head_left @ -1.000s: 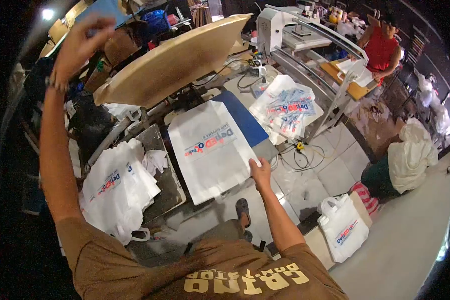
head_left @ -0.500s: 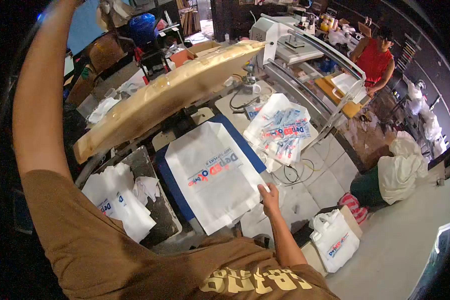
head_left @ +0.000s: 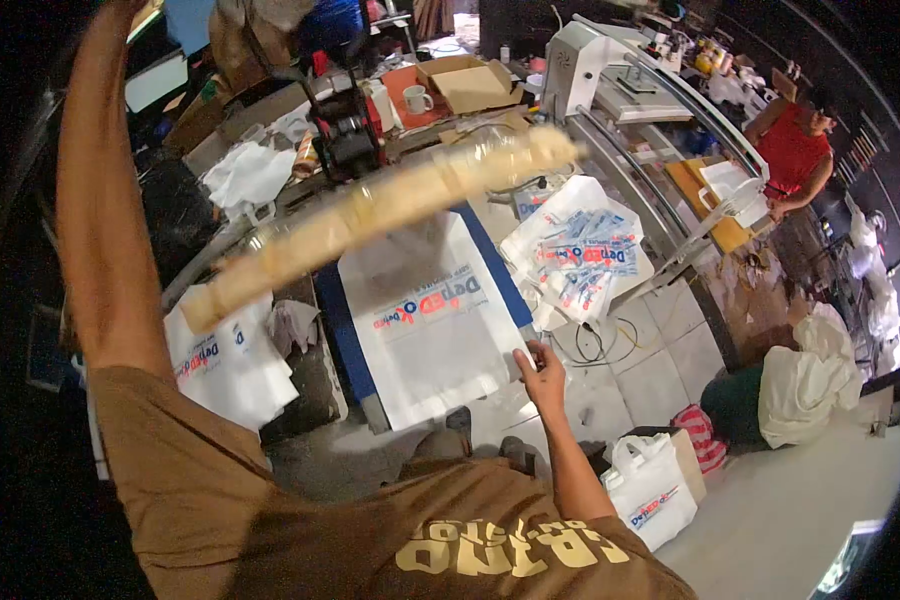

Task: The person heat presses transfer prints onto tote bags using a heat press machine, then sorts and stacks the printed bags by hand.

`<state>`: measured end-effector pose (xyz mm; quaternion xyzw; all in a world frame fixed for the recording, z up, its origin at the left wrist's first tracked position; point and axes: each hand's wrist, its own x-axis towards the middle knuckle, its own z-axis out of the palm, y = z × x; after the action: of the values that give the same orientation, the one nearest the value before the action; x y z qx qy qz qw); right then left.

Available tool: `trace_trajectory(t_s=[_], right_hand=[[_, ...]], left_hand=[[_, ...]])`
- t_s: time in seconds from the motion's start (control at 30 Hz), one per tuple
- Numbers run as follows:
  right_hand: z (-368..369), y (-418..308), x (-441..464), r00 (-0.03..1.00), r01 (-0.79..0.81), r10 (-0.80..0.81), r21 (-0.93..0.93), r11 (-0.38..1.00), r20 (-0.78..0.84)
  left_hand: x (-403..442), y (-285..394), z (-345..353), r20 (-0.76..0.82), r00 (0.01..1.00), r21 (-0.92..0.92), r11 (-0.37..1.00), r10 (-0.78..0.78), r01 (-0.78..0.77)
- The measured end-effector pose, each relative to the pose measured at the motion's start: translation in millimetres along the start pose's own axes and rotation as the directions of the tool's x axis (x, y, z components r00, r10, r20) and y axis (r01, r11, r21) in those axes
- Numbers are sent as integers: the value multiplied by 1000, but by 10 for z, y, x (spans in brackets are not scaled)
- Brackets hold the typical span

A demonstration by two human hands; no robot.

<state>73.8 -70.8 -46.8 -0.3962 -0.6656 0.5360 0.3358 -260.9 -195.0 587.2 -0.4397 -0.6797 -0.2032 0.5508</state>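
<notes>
A flat white bag [head_left: 435,350] with red and blue lettering lies on a blue board [head_left: 345,345] in front of me. My right hand [head_left: 541,378] is at the bag's near right corner, thumb on top and fingers at the edge, seemingly pinching it lightly. Above the bag's far end hangs a tan, taped frame [head_left: 390,215], seen edge-on and blurred by motion, like a screen-printing frame. My left arm [head_left: 115,220] reaches up past the top left edge of the view; the left hand is out of sight.
Printed white bags lie in a pile [head_left: 585,250] on the right, with another stack [head_left: 225,365] on the left. A handled tote bag [head_left: 650,490] sits at the lower right. Metal rails [head_left: 660,165] stand behind. A person in red [head_left: 795,155] works at the far right.
The tan frame has swung, showing less of its underside, and is now blurred. My view has shifted a little. The right hand stays at the bag's corner.
</notes>
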Motion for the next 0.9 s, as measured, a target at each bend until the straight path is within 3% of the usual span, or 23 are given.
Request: trace_trajectory(t_s=[0.03, 0.07, 0.13, 0.17, 0.2, 0.23, 0.27, 0.3, 0.33, 0.4, 0.43, 0.47, 0.5, 0.53, 0.57, 0.63, 0.77, 0.83, 0.87, 0.9], right_hand=[[-140, -69, 12, 988, 151, -156, -216, 965, -8], [-284, -104, 32, 987, 160, -162, -213, 964, 5], [-553, -163, 69, 984, 96, -96, -7, 995, -149], [-721, -229, 93, 986, 94, -94, -4, 996, -140], [-887, -352, 160, 980, 93, -87, 29, 995, -180], [-994, -527, 228, 972, 97, -81, 63, 993, -221], [-1028, -791, 242, 975, 97, -81, 67, 993, -209], [-1015, -1131, 205, 978, 184, -174, 76, 980, -118], [-975, -1453, 160, 963, 269, -268, 93, 959, -28], [-772, -1978, -20, 807, 471, -529, 256, 844, 262], [-610, -2170, -84, 652, 626, -691, 292, 723, 313], [-437, -2290, -159, 463, 746, -815, 344, 570, 349], [-264, -2331, -244, 368, 751, -828, 389, 533, 422], [-143, -2351, -314, 267, 749, -830, 436, 498, 490], [-50, -2244, -363, 250, 742, -828, 451, 497, 501], [159, -1894, -413, 281, 739, -686, 304, 601, 671], [227, -1723, -371, 280, 695, -718, 381, 609, 637], [222, -1680, -308, 413, 575, -668, 392, 718, 619], [179, -1680, -308, 403, 572, -668, 397, 717, 626], [150, -1710, -306, 502, 523, -618, 356, 774, 605]], left_hand=[[-187, 197, -220, -15, 998, -174, 982, 66, -68], [-441, 391, -459, -44, 991, -341, 931, 127, -134], [-1336, 685, -935, 58, 997, 148, 987, 59, -67], [-1769, 1135, -1160, 311, 950, -283, 957, 20, 72], [-2042, 1311, -1261, 311, 893, -512, 849, 325, -131], [-2191, 1787, -1302, 559, 768, -491, 871, 311, 5], [-2639, 2032, -1207, 479, 818, -521, 853, 317, -26], [-2911, 2160, -1125, 581, 738, -582, 809, 343, 82], [-3207, 2382, -969, 683, 679, -575, 771, 269, 272], [-3805, 2621, -755, 835, 517, -467, 739, 188, 485], [-4023, 2676, -681, 841, 514, -450, 743, 166, 496], [-4205, 2703, -622, 784, 617, -490, 672, 63, 555], [-4342, 2710, -577, 711, 702, -541, 599, -50, 590], [-4467, 2733, -566, 713, 698, -528, 602, -69, 599], [-4583, 2757, -562, 699, 710, -506, 645, -82, 573], [-4716, 2739, -497, 661, 745, -464, 731, -91, 500], [-4830, 2759, -479, 600, 791, -363, 842, -117, 399], [-4801, 2728, -502, 611, 776, -488, 697, -158, 526], [-4762, 2721, -525, 611, 773, -479, 698, -170, 532], [-4694, 2676, -541, 674, 727, -510, 629, -132, 587]])
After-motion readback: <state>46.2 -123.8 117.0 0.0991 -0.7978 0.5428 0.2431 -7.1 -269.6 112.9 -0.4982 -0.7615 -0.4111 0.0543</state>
